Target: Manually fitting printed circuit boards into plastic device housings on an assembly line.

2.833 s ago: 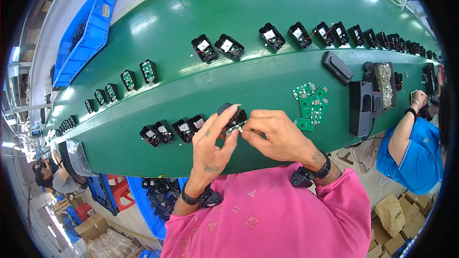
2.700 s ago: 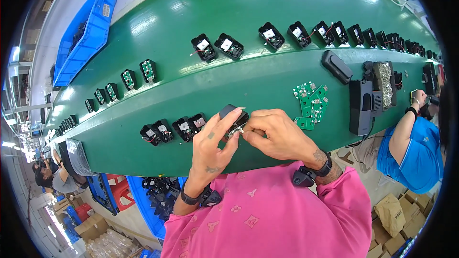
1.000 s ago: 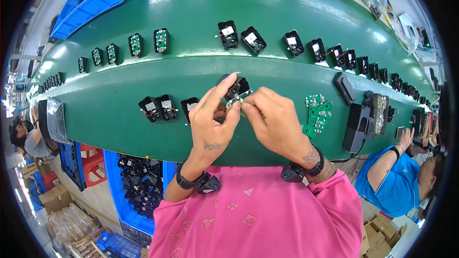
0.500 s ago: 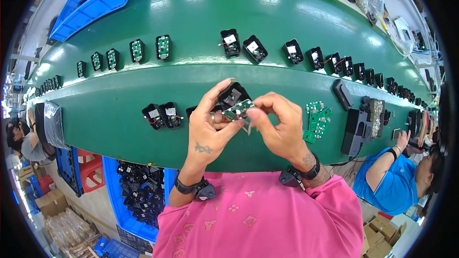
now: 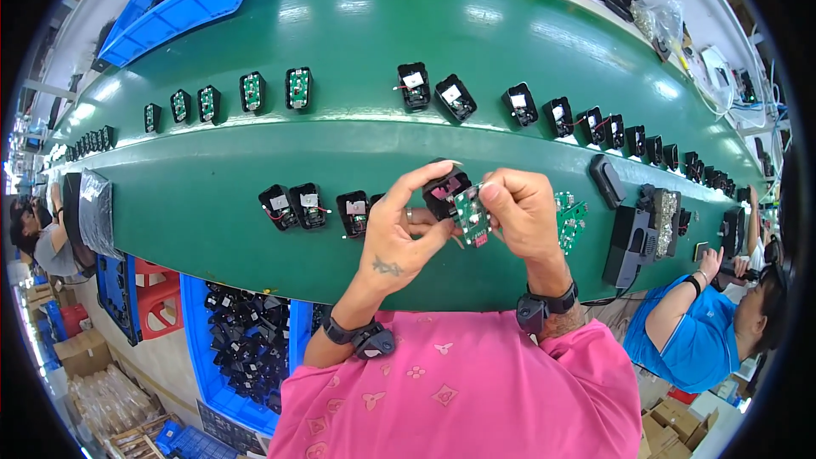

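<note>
My left hand (image 5: 398, 242) is closed around a small black plastic housing (image 5: 440, 189), whose hollow side is tilted up. Between the thumb and fingers of my right hand (image 5: 525, 214) is a green circuit board (image 5: 473, 211), held on edge right beside the housing. Whether the board touches the housing's rim I cannot tell. Left of my hands, a black housing (image 5: 352, 209) with a white patch and a red wire lies on the table, and another is partly hidden behind my left hand. Loose green circuit boards (image 5: 570, 219) are piled just right of my right hand.
Across the green table (image 5: 204, 221) runs a row of black housings, some with boards (image 5: 297, 88), others showing white patches (image 5: 519, 104). A grey-black device (image 5: 627, 246) stands at right, near a person in blue (image 5: 688, 323). A blue crate (image 5: 197, 331) of black parts sits below the table edge.
The board has turned from lying nearly level over the housing to standing on edge at its right. Both hands have shifted slightly right, and the housing has tilted.
</note>
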Demonstrator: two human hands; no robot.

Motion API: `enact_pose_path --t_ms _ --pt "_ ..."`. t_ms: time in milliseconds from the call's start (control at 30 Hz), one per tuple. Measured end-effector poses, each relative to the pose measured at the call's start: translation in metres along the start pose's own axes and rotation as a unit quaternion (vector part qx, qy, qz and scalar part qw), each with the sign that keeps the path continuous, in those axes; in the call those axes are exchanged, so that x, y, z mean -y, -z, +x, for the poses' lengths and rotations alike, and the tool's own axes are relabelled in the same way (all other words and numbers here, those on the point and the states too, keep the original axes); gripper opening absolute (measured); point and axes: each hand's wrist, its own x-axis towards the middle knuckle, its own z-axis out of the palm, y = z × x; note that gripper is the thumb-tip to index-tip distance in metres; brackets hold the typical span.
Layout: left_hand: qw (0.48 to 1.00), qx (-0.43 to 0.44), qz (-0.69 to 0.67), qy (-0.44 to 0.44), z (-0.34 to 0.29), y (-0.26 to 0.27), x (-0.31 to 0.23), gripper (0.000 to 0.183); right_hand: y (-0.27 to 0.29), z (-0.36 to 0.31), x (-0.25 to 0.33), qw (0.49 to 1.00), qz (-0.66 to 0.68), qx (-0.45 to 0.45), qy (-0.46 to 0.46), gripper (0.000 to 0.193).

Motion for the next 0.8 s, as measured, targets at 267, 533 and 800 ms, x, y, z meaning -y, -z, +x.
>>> enact_pose_path --t_ms 267,533,800 --pt "0.950 -0.119 0.192 -0.215 0.004 -0.007 0.022 0.057 -0.014 -0.012 0.020 0.976 -0.205 0.033 0.067 0.022" --pt "0.967 -0.149 0.185 -0.088 -0.005 -0.010 0.013 0.054 -0.014 -0.011 0.015 0.950 -0.285 0.015 0.124 0.019" --pt "0.998 -0.043 0.046 -0.012 -0.007 0.001 -0.011 0.048 -0.015 -0.014 0.004 0.929 -0.344 -0.016 0.139 0.024"
